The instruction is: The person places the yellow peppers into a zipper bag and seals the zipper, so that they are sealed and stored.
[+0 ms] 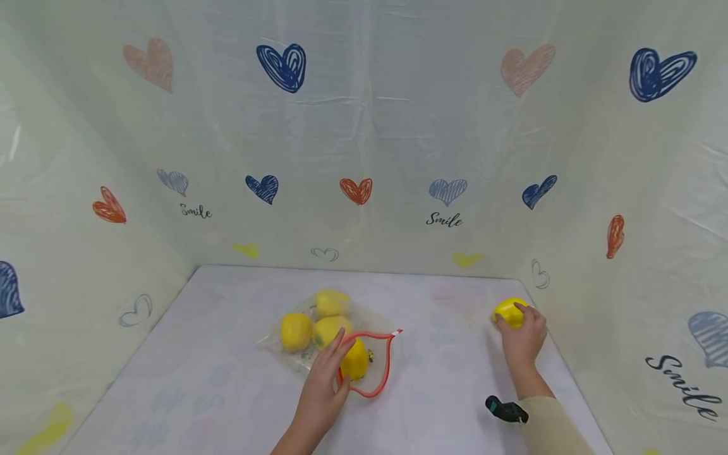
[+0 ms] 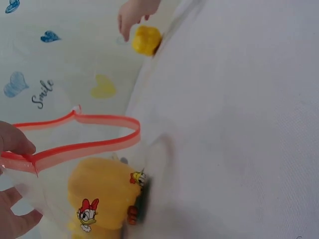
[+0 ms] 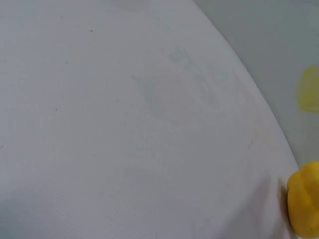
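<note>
My left hand pinches the red zip rim of a clear plastic bag, its mouth gaping toward the right. Inside the bag lie several yellow bell peppers. The pepper closest to the mouth bears cartoon duck stickers. At the table's back right, a loose yellow bell pepper rests on the cloth. Over it reaches my right hand, thumb and fingers spread around its top. A slim gap between fingers and pepper shows in the left wrist view. The right wrist view catches only that pepper, at its edge.
A white cloth covers the table. Pale curtains printed with hearts and "Smile" rise behind and on both sides. A small black device sits by the right sleeve.
</note>
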The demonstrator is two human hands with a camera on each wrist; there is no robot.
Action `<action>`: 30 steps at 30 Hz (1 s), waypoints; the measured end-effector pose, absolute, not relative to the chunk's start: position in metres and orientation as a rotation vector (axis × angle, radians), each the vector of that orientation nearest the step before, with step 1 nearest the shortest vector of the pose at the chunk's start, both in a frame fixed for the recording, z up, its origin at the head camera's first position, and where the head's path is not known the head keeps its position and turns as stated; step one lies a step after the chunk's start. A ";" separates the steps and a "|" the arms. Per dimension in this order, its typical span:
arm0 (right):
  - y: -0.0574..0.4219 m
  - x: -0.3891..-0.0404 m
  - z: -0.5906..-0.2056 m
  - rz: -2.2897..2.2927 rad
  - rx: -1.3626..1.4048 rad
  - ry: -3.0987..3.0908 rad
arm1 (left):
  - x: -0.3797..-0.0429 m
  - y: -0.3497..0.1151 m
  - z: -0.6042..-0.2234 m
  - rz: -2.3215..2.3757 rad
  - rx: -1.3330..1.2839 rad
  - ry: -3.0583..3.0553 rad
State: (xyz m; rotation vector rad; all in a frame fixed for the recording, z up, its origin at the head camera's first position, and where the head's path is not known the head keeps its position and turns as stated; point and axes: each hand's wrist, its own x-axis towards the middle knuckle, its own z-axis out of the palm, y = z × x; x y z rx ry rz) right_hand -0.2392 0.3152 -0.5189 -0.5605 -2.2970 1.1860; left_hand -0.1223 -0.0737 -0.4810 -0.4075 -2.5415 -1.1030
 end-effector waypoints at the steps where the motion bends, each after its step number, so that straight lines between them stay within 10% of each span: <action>1: 0.317 -0.240 -0.519 1.193 -0.580 -2.313 | -0.122 -0.074 -0.481 -1.112 -0.398 -2.557; 30: 0.348 -0.258 -0.537 1.353 -0.708 -2.401 | -0.115 -0.080 -0.484 -1.190 -0.341 -2.684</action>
